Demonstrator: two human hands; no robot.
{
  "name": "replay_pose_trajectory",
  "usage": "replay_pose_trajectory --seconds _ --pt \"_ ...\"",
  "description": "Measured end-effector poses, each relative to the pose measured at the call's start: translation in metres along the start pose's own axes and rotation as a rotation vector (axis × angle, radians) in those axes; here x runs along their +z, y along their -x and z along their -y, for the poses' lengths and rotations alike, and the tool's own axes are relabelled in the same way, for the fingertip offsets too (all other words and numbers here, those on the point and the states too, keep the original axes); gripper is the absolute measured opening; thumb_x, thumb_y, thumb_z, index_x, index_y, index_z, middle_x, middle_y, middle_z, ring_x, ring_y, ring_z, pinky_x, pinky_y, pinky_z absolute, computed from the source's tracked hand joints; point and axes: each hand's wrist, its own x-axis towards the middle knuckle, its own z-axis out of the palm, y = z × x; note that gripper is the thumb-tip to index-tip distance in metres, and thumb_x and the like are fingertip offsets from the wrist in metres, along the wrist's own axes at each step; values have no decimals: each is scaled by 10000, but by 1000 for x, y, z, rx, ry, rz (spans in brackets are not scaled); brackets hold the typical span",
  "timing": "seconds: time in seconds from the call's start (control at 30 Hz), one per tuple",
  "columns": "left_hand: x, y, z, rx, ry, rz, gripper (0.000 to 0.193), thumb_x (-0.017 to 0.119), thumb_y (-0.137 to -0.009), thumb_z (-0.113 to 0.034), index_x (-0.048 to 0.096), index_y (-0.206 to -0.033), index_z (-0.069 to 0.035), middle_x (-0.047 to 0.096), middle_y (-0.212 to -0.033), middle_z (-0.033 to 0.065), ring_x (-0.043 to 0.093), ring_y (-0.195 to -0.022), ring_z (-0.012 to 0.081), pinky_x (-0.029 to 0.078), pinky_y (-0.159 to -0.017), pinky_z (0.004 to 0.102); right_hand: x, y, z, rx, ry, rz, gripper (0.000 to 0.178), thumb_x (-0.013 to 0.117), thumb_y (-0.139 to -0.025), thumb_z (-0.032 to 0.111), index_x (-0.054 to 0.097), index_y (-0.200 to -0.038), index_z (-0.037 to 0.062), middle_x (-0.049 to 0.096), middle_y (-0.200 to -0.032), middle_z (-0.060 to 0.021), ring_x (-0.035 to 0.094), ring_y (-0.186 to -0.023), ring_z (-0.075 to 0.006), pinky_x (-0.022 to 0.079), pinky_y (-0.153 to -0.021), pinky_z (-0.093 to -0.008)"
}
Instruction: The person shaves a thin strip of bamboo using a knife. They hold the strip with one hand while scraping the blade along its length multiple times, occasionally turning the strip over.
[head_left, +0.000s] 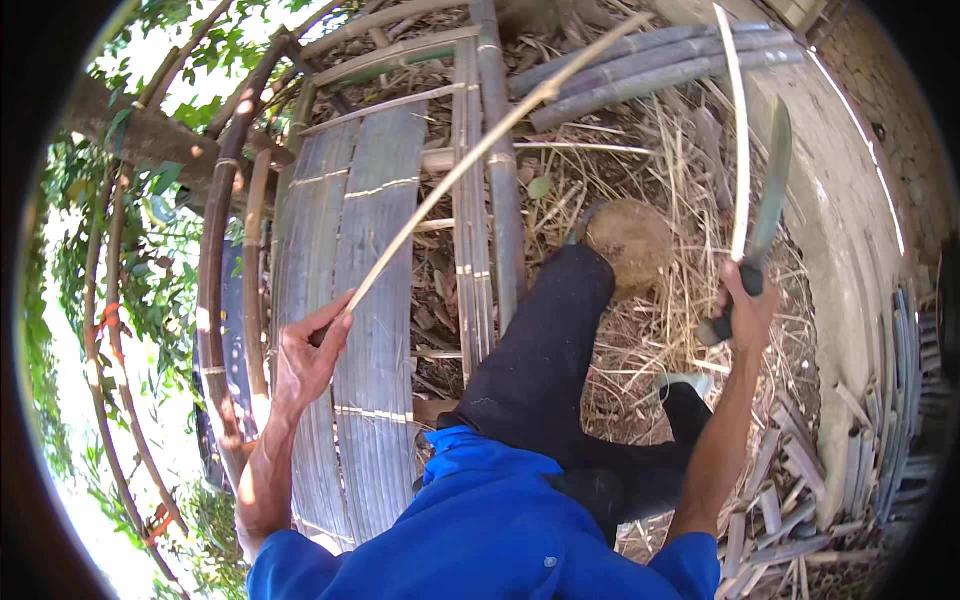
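Note:
My left hand pinches the lower end of a long, pale bamboo strip between thumb and fingers. The strip slants up to the right, past a dark upright pole. Over on the right, my right hand is closed round the dark handle of a machete, whose blade points away from me. A second whitish bamboo strip rises beside the blade from the same hand. Its lower end is hidden by my fingers. A round wood block stands on the ground beyond my bent knee.
A split-bamboo bench lies along my left, with a bamboo frame beyond it. Grey bamboo poles rest at the far side. Straw-like shavings litter the ground. Cut bamboo pieces are piled at lower right, near an earthen ledge.

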Motion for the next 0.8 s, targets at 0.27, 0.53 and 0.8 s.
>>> replay_pose_trajectory --seconds 0.27,0.53,0.8 --pt "51 -18 -64 386 -154 249 352 765 -834 -75 742 -1185 -53 599 -687 85 557 -649 175 419 -600 303 51 11 0 25 -700 -132 314 790 -898 201 572 -1038 22 729 -1053 -177 615 -597 -128 519 -472 -276" --pt "99 22 -3 845 -239 -128 387 781 -805 -186 732 -1164 -48 667 -985 193 638 -894 342 498 -831 432 59 13 -18 109 -763 -257 294 793 -842 27 534 -982 47 692 -862 -124 590 -591 -122 517 -481 -288" --pt "116 -7 12 -134 1474 -102 383 440 -1067 -298 548 -1289 -6 634 -1232 234 536 -1293 419 375 -1152 564 48 19 -42 181 -610 -288 284 808 -836 50 538 -926 48 636 -776 -87 585 -567 -136 498 -478 -292"
